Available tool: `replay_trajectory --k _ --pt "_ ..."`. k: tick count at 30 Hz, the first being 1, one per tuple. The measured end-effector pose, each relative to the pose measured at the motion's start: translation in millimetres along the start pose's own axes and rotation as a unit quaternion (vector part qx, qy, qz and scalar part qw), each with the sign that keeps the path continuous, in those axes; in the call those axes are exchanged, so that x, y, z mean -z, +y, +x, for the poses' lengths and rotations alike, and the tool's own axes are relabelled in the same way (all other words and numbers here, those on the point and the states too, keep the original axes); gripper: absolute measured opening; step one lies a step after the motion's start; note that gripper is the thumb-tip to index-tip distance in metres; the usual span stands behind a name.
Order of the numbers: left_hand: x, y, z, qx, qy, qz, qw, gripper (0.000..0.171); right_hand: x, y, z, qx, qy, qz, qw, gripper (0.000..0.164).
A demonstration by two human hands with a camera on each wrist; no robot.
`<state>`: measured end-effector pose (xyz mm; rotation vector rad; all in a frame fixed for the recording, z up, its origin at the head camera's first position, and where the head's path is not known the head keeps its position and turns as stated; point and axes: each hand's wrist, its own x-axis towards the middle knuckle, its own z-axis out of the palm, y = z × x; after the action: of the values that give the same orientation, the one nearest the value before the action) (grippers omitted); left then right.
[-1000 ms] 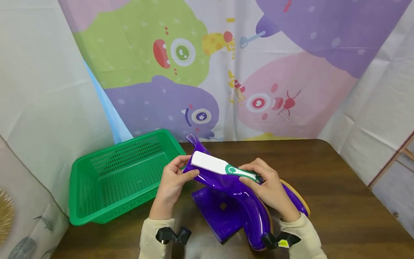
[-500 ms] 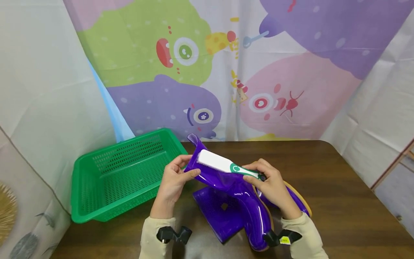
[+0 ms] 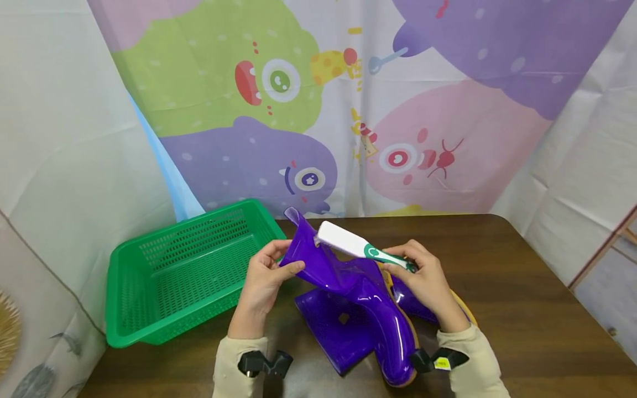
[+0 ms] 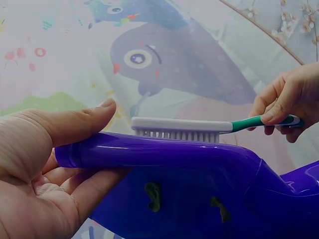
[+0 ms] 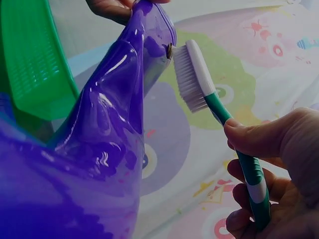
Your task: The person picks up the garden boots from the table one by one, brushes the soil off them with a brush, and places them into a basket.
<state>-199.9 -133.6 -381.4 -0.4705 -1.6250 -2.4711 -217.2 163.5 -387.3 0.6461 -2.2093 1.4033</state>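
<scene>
My left hand (image 3: pixel 261 287) pinches the top of a shiny purple rain boot's shaft (image 3: pixel 318 268), thumb on one side and fingers under it. The boot's foot points toward me, its tan sole edge to the right. In my right hand (image 3: pixel 420 279) is a scrub brush (image 3: pixel 343 239) with a white head and green-and-white handle. Its bristles (image 5: pixel 189 84) face the shaft, their tips at or near a brown smudge (image 5: pixel 169 51) close to the top edge. Dark smudges (image 4: pixel 153 196) also mark the shaft in the left wrist view. Beneath lies another purple boot (image 3: pixel 333 331), partly hidden, with a tan patch.
A green perforated plastic basket (image 3: pixel 124 298) stands on the left of the brown wooden table (image 3: pixel 522 309). Behind the table hangs a cartoon-print cloth (image 3: pixel 348 110). Black camera mounts (image 3: pixel 266 364) sit on both wrists.
My right hand has drawn the brush rightward and slightly up, away from my left hand, and the brush head has tilted. The left hand keeps its hold, with the boot nearly still.
</scene>
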Motion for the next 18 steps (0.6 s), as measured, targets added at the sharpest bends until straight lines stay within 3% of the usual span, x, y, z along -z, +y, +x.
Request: replay_trajectory --k 11,18 --pt "1.0 1.8 -0.7 -0.006 -0.013 0.012 0.9998 0.04 15 2 2 -0.031 0.042 -0.071 0.996 0.02" --pt "2.2 2.8 -0.9 -0.004 -0.013 0.018 0.9998 0.038 23 -6 1 -0.027 0.059 -0.028 0.998 0.022"
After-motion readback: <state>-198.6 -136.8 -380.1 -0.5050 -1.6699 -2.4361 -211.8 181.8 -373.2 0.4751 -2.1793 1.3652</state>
